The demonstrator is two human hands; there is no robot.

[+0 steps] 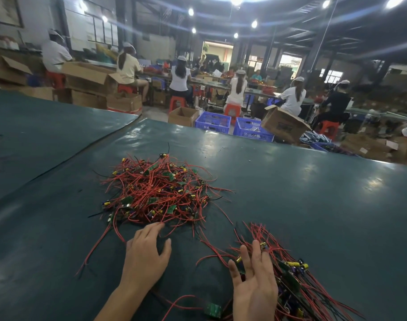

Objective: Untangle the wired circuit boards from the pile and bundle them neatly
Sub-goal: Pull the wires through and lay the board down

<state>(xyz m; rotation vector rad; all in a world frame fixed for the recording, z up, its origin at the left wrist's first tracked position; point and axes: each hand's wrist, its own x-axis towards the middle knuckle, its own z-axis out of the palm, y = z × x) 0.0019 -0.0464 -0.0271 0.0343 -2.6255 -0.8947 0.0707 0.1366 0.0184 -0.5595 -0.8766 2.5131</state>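
- The far edge of the table [290, 181] runs well beyond the pile [158, 193]. Bare mat lies to the right of the pile and behind it.
- A dark seam [82, 154] crosses the mat left of the pile.
- The surface is a dark green, glossy mat that reflects the ceiling lights.
- Beyond the pile, past the table edge, stand blue crates [213, 122] and a cardboard box [284, 125]. Seated workers [237, 89] sit at long benches.
- The pile is a loose tangle of red wires, small green boards and yellow-capped parts.
- The left hand [144, 253] lies flat, fingers spread, with its fingertips at the pile's near edge.
- Right of the pile and nearer the person, the right hand [253, 281], fingers straight and apart, rests against a gathered bundle [290, 274].
- One loose board [213, 310] lies nearest the person.
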